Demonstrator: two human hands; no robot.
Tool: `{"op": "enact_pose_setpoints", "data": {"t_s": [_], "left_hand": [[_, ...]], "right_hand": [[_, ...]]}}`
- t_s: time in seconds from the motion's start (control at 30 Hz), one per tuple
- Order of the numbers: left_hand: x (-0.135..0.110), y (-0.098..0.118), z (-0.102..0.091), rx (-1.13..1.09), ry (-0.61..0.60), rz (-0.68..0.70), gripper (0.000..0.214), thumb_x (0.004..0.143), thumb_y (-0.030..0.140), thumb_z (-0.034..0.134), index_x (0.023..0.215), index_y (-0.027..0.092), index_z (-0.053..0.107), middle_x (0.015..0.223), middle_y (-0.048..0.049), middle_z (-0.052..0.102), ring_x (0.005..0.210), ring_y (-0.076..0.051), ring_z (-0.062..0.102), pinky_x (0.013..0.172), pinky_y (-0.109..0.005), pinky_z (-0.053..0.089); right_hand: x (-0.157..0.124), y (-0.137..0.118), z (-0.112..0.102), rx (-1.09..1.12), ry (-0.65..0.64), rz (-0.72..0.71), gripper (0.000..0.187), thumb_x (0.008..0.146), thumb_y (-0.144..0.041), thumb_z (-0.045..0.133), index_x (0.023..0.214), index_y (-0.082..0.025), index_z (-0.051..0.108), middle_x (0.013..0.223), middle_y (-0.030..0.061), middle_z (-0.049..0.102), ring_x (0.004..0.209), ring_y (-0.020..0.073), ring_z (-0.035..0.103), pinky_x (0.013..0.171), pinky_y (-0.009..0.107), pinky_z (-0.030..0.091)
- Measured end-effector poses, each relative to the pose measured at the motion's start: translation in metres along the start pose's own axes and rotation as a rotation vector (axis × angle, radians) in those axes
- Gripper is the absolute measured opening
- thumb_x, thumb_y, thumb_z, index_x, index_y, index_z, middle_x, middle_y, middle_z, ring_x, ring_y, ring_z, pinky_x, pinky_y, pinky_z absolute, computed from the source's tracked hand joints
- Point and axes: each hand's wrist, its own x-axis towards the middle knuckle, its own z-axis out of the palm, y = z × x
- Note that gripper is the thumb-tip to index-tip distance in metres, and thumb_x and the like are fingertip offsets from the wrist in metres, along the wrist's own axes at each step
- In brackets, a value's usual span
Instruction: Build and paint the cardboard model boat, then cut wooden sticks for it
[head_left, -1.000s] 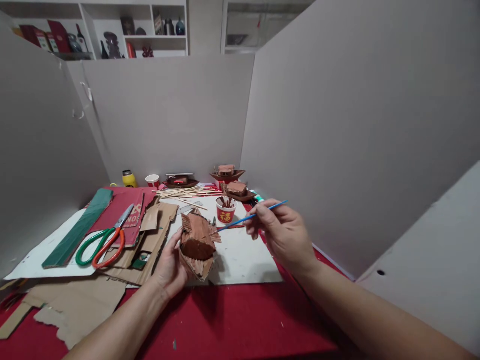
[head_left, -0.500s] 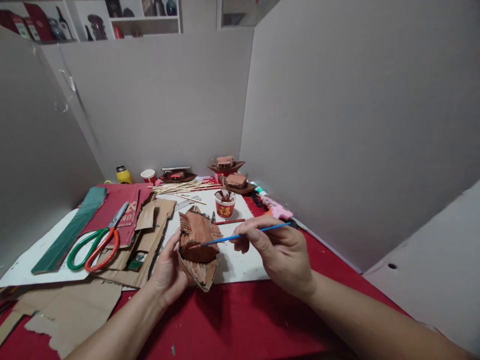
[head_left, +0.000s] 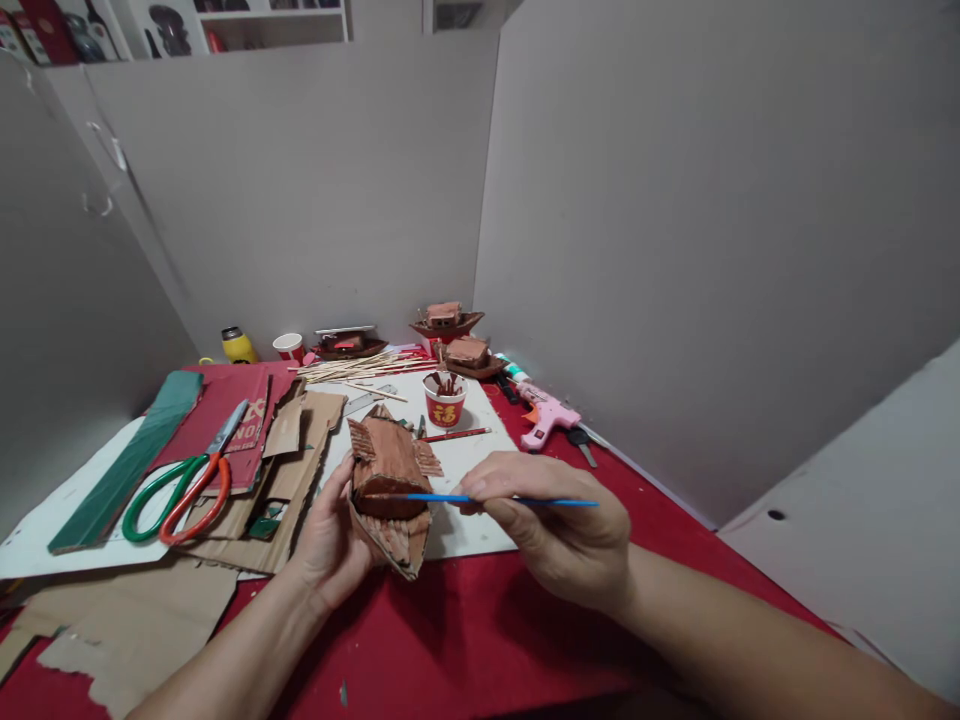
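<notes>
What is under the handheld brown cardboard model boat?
The left hand: thumb and palm show along the left edge of the brown cardboard model boat. The boat hides the other fingers and its underside.

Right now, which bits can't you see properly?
Head view:
Underside of the held boat: turned away.
Tip of the blue brush: too small to tell if it touches the boat.
Bottom inside the nearer red cup: hidden by its wall.
Top of the white shelf: cut off by the upper edge.

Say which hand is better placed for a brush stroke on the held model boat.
The right hand, I'd judge: it holds the blue paintbrush, its tip at the model boat, which the left hand is busy supporting.
</notes>
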Motion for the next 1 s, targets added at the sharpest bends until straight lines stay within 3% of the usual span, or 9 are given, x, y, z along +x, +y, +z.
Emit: {"op": "enact_pose_setpoints", "data": {"t_s": [0.1, 0.27, 0.43, 0.6, 0.8, 1.0], "left_hand": [[-0.0005, -0.0003, -0.0009, -0.002, 0.006, -0.011, 0.034, 0.09, 0.036, 0.051, 0.107, 0.012, 0.069, 0.096, -0.0125, 0.077, 0.096, -0.029, 0.07, 0.093, -0.049, 0.05], [-0.0003, 0.0002, -0.0004, 0.002, 0.02, 0.013, 0.034, 0.091, 0.036, 0.05, 0.107, 0.012, 0.069, 0.098, -0.013, 0.076, 0.097, -0.029, 0.07, 0.093, -0.048, 0.05], [0.0, 0.0018, 0.0028, 0.002, 0.033, -0.006, 0.036, 0.091, 0.038, 0.049, 0.103, 0.011, 0.071, 0.091, -0.013, 0.077, 0.097, -0.029, 0.07, 0.094, -0.049, 0.049], [-0.0008, 0.001, 0.004, 0.001, 0.045, 0.024, 0.034, 0.092, 0.034, 0.047, 0.1, 0.012, 0.071, 0.09, -0.0119, 0.077, 0.094, -0.028, 0.071, 0.095, -0.049, 0.049], [-0.0005, 0.0014, 0.0014, 0.007, 0.016, 0.023, 0.033, 0.091, 0.035, 0.05, 0.102, 0.014, 0.071, 0.09, -0.011, 0.077, 0.095, -0.028, 0.071, 0.094, -0.049, 0.049], [-0.0002, 0.0027, 0.0017, 0.01, 0.037, -0.003, 0.034, 0.09, 0.037, 0.05, 0.101, 0.012, 0.071, 0.089, -0.0119, 0.077, 0.093, -0.029, 0.071, 0.092, -0.048, 0.051]], "right_hand": [[0.0008, -0.0013, -0.001, -0.013, -0.057, -0.017, 0.021, 0.087, -0.01, 0.057, 0.102, -0.02, 0.067, 0.081, 0.0074, 0.072, 0.075, 0.0185, 0.069, 0.066, 0.031, 0.057], [-0.0002, -0.0005, -0.0031, -0.013, -0.022, -0.061, 0.03, 0.086, -0.007, 0.057, 0.11, -0.023, 0.064, 0.085, 0.0074, 0.072, 0.078, 0.0193, 0.069, 0.068, 0.032, 0.057], [-0.0002, 0.0002, -0.0018, -0.011, -0.155, -0.115, 0.031, 0.086, -0.005, 0.055, 0.114, -0.018, 0.062, 0.085, 0.0102, 0.072, 0.082, 0.018, 0.069, 0.071, 0.03, 0.057], [0.0017, -0.0014, -0.0038, -0.049, -0.092, -0.143, 0.025, 0.088, -0.007, 0.053, 0.109, -0.015, 0.063, 0.083, 0.0108, 0.072, 0.081, 0.0176, 0.069, 0.07, 0.029, 0.057], [0.0018, -0.0009, -0.0037, -0.019, -0.16, -0.169, 0.023, 0.087, -0.006, 0.055, 0.107, -0.013, 0.063, 0.08, 0.0108, 0.072, 0.082, 0.0175, 0.069, 0.071, 0.028, 0.057], [0.0008, -0.0009, -0.0037, -0.048, -0.084, -0.151, 0.027, 0.087, -0.005, 0.054, 0.11, -0.014, 0.063, 0.085, 0.0115, 0.072, 0.082, 0.0177, 0.069, 0.071, 0.029, 0.057]]}}
